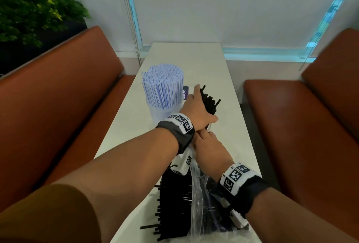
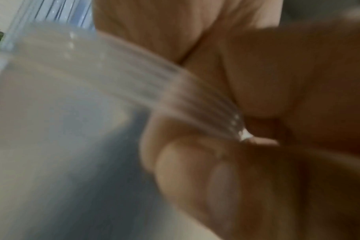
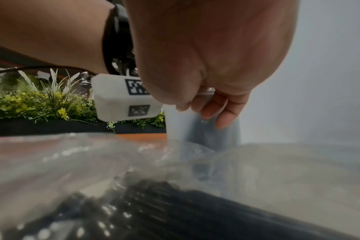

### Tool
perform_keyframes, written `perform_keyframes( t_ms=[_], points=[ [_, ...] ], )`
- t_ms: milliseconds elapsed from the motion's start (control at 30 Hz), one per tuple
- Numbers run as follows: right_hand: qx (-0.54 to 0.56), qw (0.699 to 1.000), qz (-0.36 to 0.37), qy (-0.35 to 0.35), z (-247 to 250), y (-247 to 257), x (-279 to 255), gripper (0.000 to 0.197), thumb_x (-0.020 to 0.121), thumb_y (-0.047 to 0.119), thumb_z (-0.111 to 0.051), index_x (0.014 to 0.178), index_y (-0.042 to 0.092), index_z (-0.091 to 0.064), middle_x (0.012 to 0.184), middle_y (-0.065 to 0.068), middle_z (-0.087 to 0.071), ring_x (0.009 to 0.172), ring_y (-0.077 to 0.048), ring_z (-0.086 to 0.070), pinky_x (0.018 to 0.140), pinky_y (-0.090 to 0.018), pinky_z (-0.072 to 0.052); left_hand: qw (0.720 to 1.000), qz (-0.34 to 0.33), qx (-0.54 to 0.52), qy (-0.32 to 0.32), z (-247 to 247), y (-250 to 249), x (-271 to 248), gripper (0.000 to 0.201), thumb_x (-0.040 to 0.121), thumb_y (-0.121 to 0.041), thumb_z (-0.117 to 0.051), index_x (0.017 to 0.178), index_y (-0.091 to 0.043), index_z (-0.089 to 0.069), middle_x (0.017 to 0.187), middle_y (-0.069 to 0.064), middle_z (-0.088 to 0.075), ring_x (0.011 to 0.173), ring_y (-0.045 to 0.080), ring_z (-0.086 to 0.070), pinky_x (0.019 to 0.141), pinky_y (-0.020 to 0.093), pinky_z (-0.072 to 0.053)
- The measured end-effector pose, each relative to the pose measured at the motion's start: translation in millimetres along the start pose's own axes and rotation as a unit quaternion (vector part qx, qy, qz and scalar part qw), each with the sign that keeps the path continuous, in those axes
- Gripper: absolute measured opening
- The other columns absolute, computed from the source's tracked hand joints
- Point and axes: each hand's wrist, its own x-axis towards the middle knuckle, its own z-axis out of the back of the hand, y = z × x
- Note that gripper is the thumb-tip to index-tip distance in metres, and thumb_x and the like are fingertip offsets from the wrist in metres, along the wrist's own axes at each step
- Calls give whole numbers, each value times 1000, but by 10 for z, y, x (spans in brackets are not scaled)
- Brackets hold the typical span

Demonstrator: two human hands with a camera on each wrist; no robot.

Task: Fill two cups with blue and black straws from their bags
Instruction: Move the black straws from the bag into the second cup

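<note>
One cup filled, black straws going in next.
Left hand (image 1: 196, 110) is gripping a black straw bundle (image 1: 210, 101); right hand (image 1: 208, 148) is pinching the bag (image 1: 196, 184); lowering upright avoids spills.

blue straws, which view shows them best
The head view: the blue straws stand upright, packed in a clear cup on the white table, left of the left hand. The left wrist view catches only a blurred strip of them at its top left corner. The right wrist view shows none.
</note>
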Motion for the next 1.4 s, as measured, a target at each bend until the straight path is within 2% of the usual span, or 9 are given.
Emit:
perform_keyframes(
  t_ms=[133,300,433,633,800,933,1067,1167,1400],
  points=[
    [63,997,-26,-24,-34,-6,-1,43,91,6,-50,131,20,-41,124,-4,-40,97,-22,-40,78,-30,-36,993,-7,-103,-65,70,150,42,86,72,-21,-79,142,-29,-28,111,-6,-61,98,19,-66,81,27,-55],
    [62,996,-38,-45,-83,-3,-2,27,100,10,-43,126,20,-41,118,-2,-40,89,-18,-31,74,-30,-35,963,-20,-228,-144,254,257,-20,65,73,-34,-81,123,-38,-40,111,-4,-62,99,18,-66,90,42,-57],
    [62,997,-36,-42,-73,4,0,35,93,5,-51,124,20,-41,118,-2,-39,89,-18,-32,72,-28,-33,988,-34,-133,-66,285,324,-109,74,76,-33,-86,133,-23,-42,122,-3,-60,110,16,-62,102,38,-50],
    [71,996,-44,-26,-36,3,4,44,86,0,-52,123,21,-42,120,-2,-38,92,-17,-33,78,-30,-41,984,-145,-7,-100,373,213,-110,91,78,-48,-81,148,-18,-32,142,0,-36,125,9,-37,110,24,-31],
    [69,996,-44,-26,-35,8,25,37,96,8,-50,130,20,-42,125,-4,-41,99,-23,-43,81,-29,-37,975,-207,80,4,329,187,-126,51,104,-39,-48,144,-7,-45,148,10,-45,140,22,-37,118,39,-28],
    [49,998,-46,-6,-61,-8,40,44,92,5,-49,133,20,-44,131,-4,-39,104,-22,-41,80,-31,-42,973,-231,-3,-27,350,177,-164,82,80,-68,-61,147,-24,-41,150,-3,-41,138,8,-34,115,27,-27],
    [18,996,-65,66,-47,-18,89,62,88,3,-54,146,22,-41,150,-10,-38,136,-31,-36,100,-36,-44,949,-277,150,12,253,136,-217,97,69,-79,-67,149,-33,-38,156,0,-36,145,19,-29,121,48,-21],
    [25,996,-54,63,-21,-6,77,62,91,6,-52,149,22,-39,155,-12,-34,139,-31,-32,109,-38,-39,930,-315,189,-1,177,98,-176,71,86,-66,-63,146,-33,-44,152,1,-43,142,21,-37,118,54,-21],
    [79,996,-40,-19,4,10,-2,33,95,6,-49,125,19,-41,119,-2,-38,93,-20,-38,72,-31,-35,912,-315,258,-47,271,202,79,31,104,-31,-50,133,-26,-61,137,-3,-56,120,22,-54,108,43,-32]
  ],
)
